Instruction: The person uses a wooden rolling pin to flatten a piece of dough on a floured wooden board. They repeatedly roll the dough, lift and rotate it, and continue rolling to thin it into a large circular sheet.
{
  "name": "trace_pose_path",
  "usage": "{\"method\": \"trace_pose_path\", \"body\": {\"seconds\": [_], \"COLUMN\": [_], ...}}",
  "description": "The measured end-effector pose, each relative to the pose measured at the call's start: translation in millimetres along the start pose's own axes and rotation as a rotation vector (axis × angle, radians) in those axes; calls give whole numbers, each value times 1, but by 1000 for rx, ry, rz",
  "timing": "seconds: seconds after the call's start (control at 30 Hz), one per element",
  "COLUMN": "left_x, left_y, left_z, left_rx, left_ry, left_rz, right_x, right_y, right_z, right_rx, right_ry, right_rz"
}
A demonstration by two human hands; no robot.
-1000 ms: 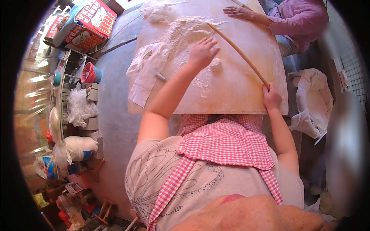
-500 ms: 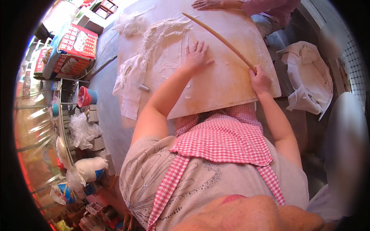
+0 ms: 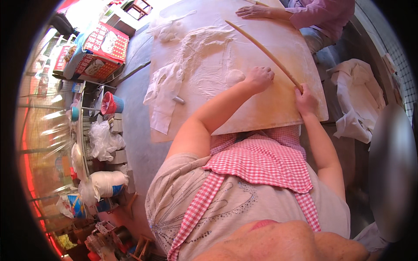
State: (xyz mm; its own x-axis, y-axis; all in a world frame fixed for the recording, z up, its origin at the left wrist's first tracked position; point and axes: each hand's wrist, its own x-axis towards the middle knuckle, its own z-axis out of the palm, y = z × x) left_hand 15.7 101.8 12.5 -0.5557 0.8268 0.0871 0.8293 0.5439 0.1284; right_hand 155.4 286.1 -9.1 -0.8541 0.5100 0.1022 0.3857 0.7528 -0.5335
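- The near edge of the pale board (image 3: 285, 108) is seen on the body side of both hands, and its near right corner is placed just to the right of the right hand (image 3: 307, 102).
- Room is left between the left hand (image 3: 260, 79) and the right hand, where the board's smooth surface is exposed.
- Beyond and to the left of the left hand, the board is covered by spread flour (image 3: 200, 43).
- Farther left of that hand, a white cloth (image 3: 162, 111) is laid at the board's left side, with a small cylinder (image 3: 178, 100) at its edge.
- Ahead of both hands, a co-worker's hand (image 3: 250, 12) is rested flat on the board, near the rod's far tip.
- To the right of the right hand, off the board, a pale draped cloth (image 3: 355, 93) is seen.
- The round dough piece (image 3: 235, 77) is set just left of the left hand, whose fingers are bent; how far they are closed cannot be told.
- The long wooden rod (image 3: 267, 53) is clasped near its lower end by the right hand and is slanted away, forward and left.
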Motion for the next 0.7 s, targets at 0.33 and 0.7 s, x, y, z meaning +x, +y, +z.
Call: {"method": "trace_pose_path", "body": {"seconds": [0.33,0.7], "left_x": [-82,-156], "left_y": [-194,-139], "left_z": [-74,11], "left_rx": [-1002,-12], "left_ry": [630,336], "left_rz": [-462,-642], "right_x": [-3,-6], "right_y": [-2,-9], "right_z": [-2,-9], "right_rx": [22,-45], "right_ry": [23,-21], "right_rz": [-19,-19]}}
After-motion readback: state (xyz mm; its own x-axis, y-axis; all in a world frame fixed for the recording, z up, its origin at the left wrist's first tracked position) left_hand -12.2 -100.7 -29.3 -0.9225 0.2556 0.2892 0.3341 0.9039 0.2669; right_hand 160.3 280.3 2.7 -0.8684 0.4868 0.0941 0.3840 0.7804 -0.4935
